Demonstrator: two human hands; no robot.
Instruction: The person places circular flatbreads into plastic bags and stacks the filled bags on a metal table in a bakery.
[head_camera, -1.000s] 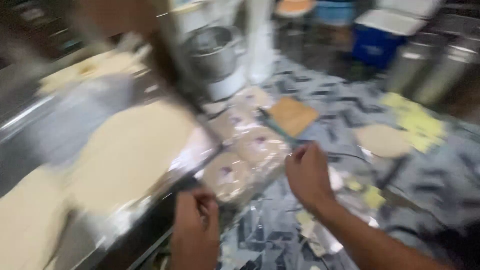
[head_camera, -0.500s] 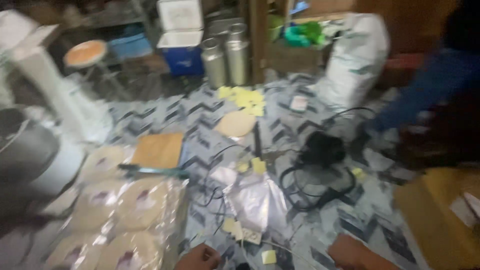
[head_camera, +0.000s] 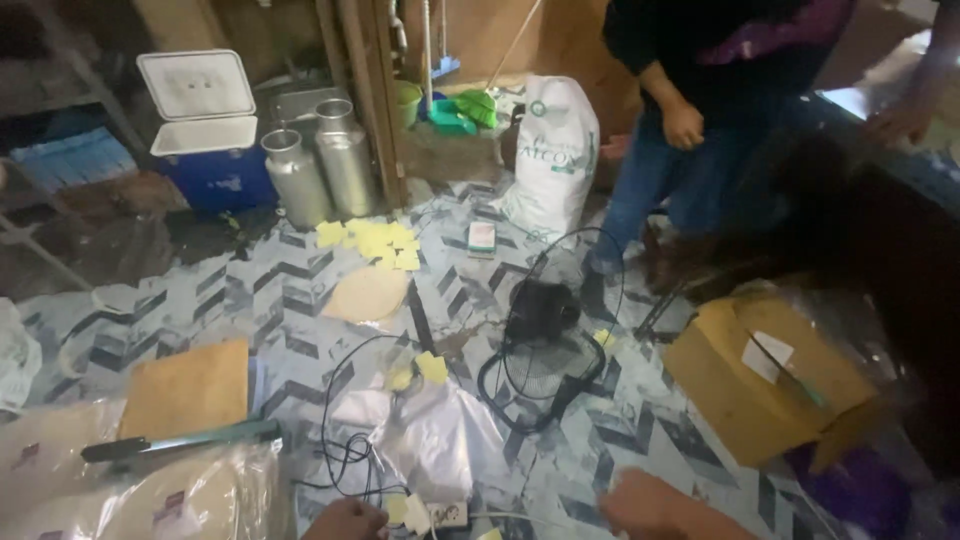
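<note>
Your hands sit low at the frame's bottom edge.
Left hand touches yellow paper squares by the white power strip; right hand rests on open patterned floor; neither grip can be told.

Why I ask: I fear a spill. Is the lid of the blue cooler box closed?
No, the blue cooler box stands with its white lid swung up, beside two metal cans.

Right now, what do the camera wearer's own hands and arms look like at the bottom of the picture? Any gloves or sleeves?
Only a little shows. The left hand is bare, cut off by the bottom edge: no glove, ring or sleeve visible. The right hand and forearm are bare too, with no glove, watch or sleeve in view. Both are blurred, so finer detail cannot be told.
</note>
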